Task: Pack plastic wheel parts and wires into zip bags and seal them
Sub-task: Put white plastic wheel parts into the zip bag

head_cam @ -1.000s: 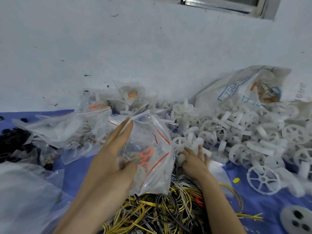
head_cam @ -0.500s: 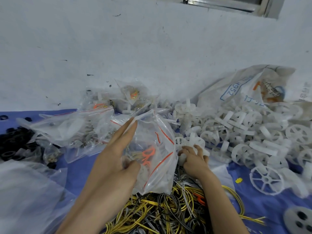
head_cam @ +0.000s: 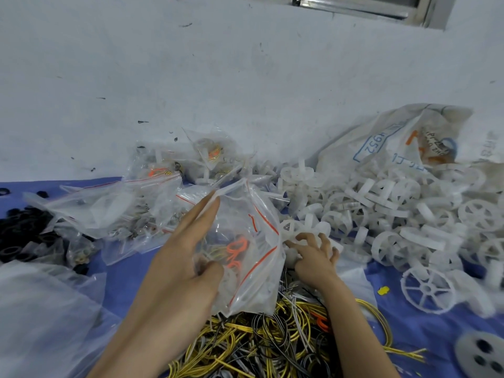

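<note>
Clear plastic zip bag w/ red seal lines [head_cam: 245,249] is held up off the blue-covered bench [head_cam: 122,276] by the left hand [head_cam: 180,266]: fingers flat along its outer face, thumb pinching the film from the near side. Bag mouth is up by the fingertips and gapes open, not sealed. Inside: an orange wire loop, a bit of yellow wire and something pale at the bottom; the film glares, so the rest is hard to read.

Right hand [head_cam: 313,255], just right of the bag, is curled onto a white plastic spoked wheel part [head_cam: 302,230] at the near edge of the pile of white wheel parts [head_cam: 395,214]; fingers closed on it, but how much it has gripped I can't tell, palm hides it. Pile spreads right of that hand, back to a big printed plastic sack [head_cam: 395,140].

Below both hands: tangle of yellow, black and white wires [head_cam: 259,339], partly covered by the forearms. Left of the left hand: more filled clear zip bags [head_cam: 109,208], contents blurred, then a heap of small black rings [head_cam: 24,230]. Grey disc w/ holes [head_cam: 480,353] is cut off at the frame corner, lower right.
</note>
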The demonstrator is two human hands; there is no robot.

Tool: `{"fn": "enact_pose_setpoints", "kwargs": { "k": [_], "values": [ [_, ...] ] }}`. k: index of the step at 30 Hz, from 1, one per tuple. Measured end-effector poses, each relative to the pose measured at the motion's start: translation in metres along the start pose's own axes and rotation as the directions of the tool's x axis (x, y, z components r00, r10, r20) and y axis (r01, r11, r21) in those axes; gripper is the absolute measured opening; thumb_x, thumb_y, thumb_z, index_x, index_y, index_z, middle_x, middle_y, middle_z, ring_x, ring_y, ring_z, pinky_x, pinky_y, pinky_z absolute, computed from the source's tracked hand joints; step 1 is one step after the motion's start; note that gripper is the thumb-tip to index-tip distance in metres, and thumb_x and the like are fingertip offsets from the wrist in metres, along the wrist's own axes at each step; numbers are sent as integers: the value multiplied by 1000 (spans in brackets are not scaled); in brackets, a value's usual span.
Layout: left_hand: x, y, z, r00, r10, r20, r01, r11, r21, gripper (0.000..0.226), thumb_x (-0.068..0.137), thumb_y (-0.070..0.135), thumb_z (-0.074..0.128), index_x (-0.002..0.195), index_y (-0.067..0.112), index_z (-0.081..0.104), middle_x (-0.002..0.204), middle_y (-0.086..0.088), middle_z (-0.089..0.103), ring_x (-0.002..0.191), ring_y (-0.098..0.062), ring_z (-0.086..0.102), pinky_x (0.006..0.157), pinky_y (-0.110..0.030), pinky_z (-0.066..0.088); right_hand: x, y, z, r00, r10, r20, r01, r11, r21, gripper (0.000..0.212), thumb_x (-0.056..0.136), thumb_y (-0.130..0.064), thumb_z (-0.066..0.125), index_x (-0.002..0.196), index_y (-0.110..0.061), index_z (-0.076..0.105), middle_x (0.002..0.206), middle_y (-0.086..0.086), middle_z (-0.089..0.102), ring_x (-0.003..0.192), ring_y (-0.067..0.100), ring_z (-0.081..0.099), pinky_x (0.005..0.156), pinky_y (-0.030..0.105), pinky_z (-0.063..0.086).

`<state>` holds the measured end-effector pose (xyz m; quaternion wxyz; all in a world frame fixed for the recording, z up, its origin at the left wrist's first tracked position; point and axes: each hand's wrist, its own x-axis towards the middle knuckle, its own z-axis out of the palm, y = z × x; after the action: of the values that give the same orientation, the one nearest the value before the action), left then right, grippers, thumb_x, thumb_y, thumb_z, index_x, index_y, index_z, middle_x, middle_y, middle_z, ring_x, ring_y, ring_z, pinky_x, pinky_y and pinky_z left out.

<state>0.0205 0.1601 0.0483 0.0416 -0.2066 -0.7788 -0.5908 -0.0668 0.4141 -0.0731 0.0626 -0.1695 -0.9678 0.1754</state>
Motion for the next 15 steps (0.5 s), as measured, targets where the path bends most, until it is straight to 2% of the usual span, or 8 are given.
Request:
{"fn": "enact_pose_setpoints", "kwargs": {
  "k": [3,4,5,6,7,8,12,15],
  "values": [
    [1,0,-1,1000,2,-24,-3,1000,-20,78,82,-6,51,118,62,43,117,64,20,96,6,58,47,-8,40,1,2,-8,994,8,-110,3,994,107,56,86,-11,44,131,-44,48,145,-10,24,141,28,-4,113,51,-7],
    [1,1,-2,1000,2,-30,-3,1000,-27,75,81,-1,52,119,62,42,118,63,21,88,1,63,45,-8,40,1,1,-13,989,13,-146,9,989,148,54,87,-13,46,131,-43,49,145,-11,26,140,26,-2,113,49,-4],
    [1,2,-3,999,4,-34,-5,1000,-30,71,78,7,54,120,62,42,116,64,21,60,-2,57,44,-11,39,1,1,-19,984,24,-175,11,981,196,51,88,-15,47,130,-43,50,144,-11,27,139,25,1,113,47,1],
    [0,5,-3,999,8,-37,-10,999,-31,68,73,15,54,121,62,43,113,66,22,50,-2,40,44,-12,39,0,0,-25,980,34,-196,16,968,251,47,89,-18,49,128,-43,52,142,-12,29,138,24,4,112,47,5],
    [-1,7,-4,999,16,-41,-18,999,-35,67,69,19,53,121,60,44,110,67,23,85,10,41,45,-12,39,-1,-1,-32,978,37,-203,30,948,318,42,90,-20,51,126,-43,54,140,-13,31,137,25,9,113,47,10],
    [-2,8,-4,999,22,-44,-24,999,-46,66,69,18,54,121,58,46,109,67,25,53,2,58,45,-11,39,-3,-1,-40,978,28,-205,60,910,410,37,91,-23,53,122,-43,57,137,-13,34,135,25,17,113,48,15],
    [-5,8,-4,996,39,-76,-44,997,-67,72,81,-7,52,120,53,49,112,63,31,42,-3,49,42,-8,38,-23,-13,-74,962,-59,-268,253,567,784,25,92,-22,58,101,-44,66,117,-24,44,105,-19,44,98,34,35],
    [-4,9,-5,996,51,-76,-57,995,-77,72,81,-10,52,118,52,50,111,63,33,43,6,50,44,-7,39,-44,-24,-105,929,-68,-363,367,294,883,26,86,-19,62,94,-41,74,113,-27,54,110,-11,51,91,24,35]
  ]
}}
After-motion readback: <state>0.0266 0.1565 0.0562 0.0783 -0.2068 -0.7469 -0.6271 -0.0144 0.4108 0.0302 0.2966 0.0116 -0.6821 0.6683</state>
